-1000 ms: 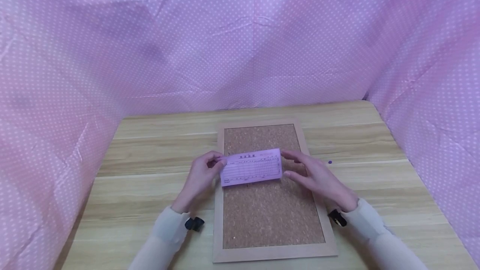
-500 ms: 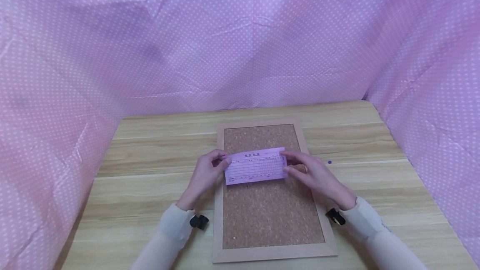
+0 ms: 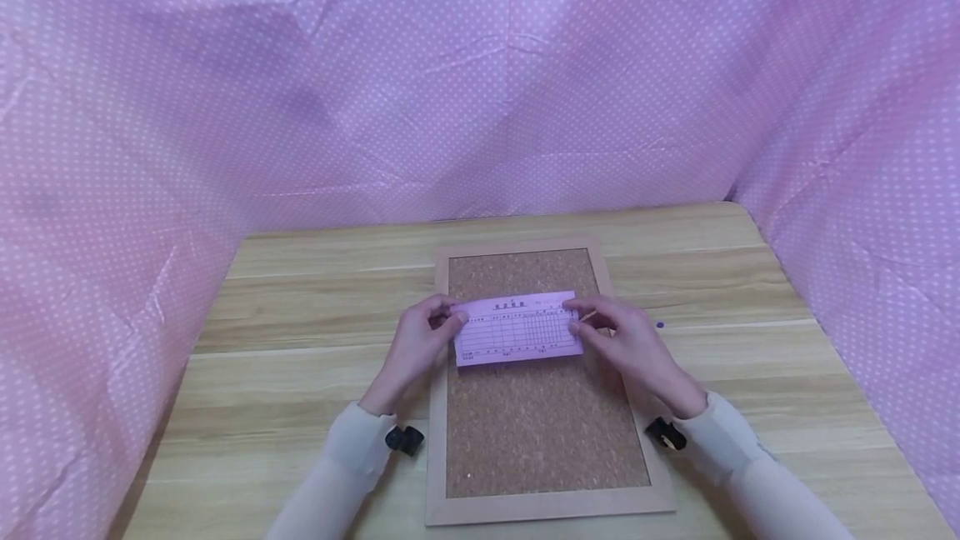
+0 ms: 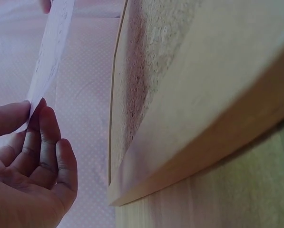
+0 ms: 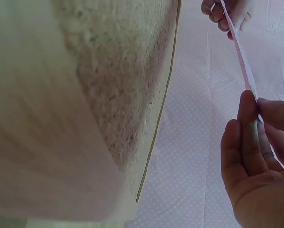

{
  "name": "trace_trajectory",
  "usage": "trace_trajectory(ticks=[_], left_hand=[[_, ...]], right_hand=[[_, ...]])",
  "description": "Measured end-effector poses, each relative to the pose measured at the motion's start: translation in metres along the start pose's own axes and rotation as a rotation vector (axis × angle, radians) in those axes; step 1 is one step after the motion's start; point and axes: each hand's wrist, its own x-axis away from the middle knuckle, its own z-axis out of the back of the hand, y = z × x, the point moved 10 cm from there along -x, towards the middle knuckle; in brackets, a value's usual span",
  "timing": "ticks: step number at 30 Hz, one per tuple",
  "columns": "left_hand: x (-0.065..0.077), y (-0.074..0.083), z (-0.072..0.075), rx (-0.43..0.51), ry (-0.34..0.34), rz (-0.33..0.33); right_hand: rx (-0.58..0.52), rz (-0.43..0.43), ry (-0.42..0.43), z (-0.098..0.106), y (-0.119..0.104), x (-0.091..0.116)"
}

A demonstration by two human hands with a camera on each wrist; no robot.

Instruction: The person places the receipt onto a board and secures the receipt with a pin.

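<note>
A pink printed paper form with a ruled grid is held up over the framed cork board. My left hand pinches its left edge between thumb and fingers, and my right hand pinches the right edge. In the left wrist view the sheet is nearly edge-on, gripped by the left thumb and fingertips. The right wrist view has the sheet as a thin strip between the right thumb and forefinger, raised off the cork.
The cork board's pale wooden frame lies on a wood-grain table. A small dark purple bit is on the table right of the board. Pink dotted cloth hangs around the back and sides.
The right hand's fingers have come onto the form's right edge, where they were just apart from it before. The form and the left hand have shifted slightly right and away from me.
</note>
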Motion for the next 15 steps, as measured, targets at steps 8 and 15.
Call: trace_trajectory(ticks=[8, 15], left_hand=[[-0.0026, 0.0014, -0.0004, 0.086, -0.003, -0.050], [-0.0028, -0.0027, -0.0003, 0.145, -0.025, -0.055]], right_hand=[[-0.028, -0.034, 0.030, 0.0007, 0.0046, -0.0029], [-0.057, -0.050, 0.039, 0.0011, 0.0082, -0.0041]])
